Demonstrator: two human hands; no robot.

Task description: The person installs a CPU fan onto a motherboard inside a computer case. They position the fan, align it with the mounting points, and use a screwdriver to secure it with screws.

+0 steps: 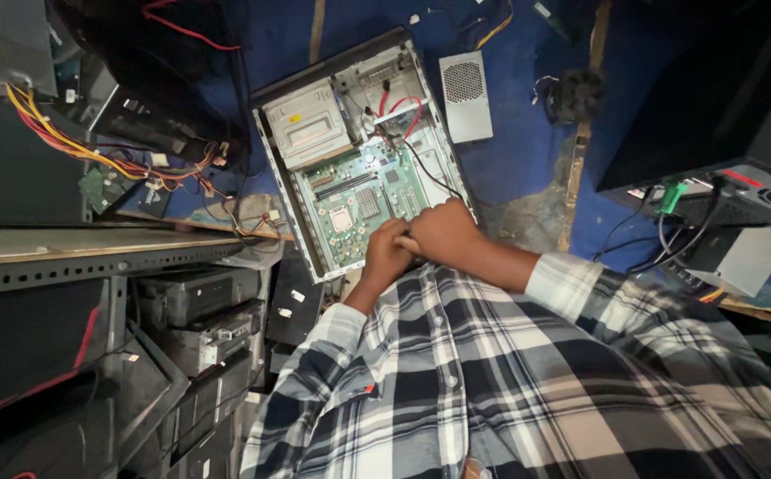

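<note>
An open desktop computer case (272,160) lies on its side on the blue floor. Inside it are a green motherboard (363,195), a grey drive cage (307,124) and red cables (407,111). My left hand (387,255) and my right hand (443,232) are both curled into fists. They press against each other at the near right corner of the case, over the board's edge. Nothing shows inside either fist, and what lies under them is hidden. My plaid sleeves fill the lower part of the view.
A grey vented panel (465,96) and a black fan (576,93) lie past the case. A black computer tower (722,106) with plugged cables stands at right. At left are a yellow and red wire bundle (93,151), a metal shelf rail (93,257) and stacked black units (199,328).
</note>
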